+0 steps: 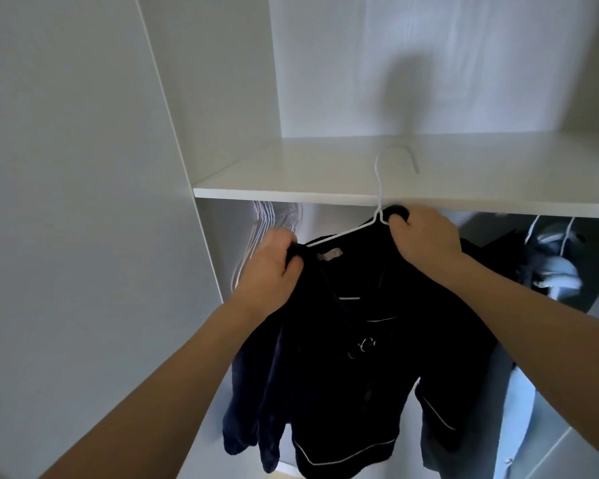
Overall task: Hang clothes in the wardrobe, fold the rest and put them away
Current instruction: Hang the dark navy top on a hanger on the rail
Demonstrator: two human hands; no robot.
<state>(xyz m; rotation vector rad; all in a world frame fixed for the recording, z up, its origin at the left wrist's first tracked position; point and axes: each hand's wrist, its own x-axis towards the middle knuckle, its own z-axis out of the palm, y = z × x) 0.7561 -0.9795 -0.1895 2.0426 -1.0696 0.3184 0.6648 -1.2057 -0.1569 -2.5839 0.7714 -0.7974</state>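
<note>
Facing white wardrobe shelf point(291, 174), bare-topped.

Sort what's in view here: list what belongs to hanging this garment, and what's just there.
In the job:
dark shirt, gripped at the collar by both hands
white hanger, inside the shirt
left hand
right hand

Just there:
shelf
striped garment, hanging at the left
clothes hanging at the right
</note>
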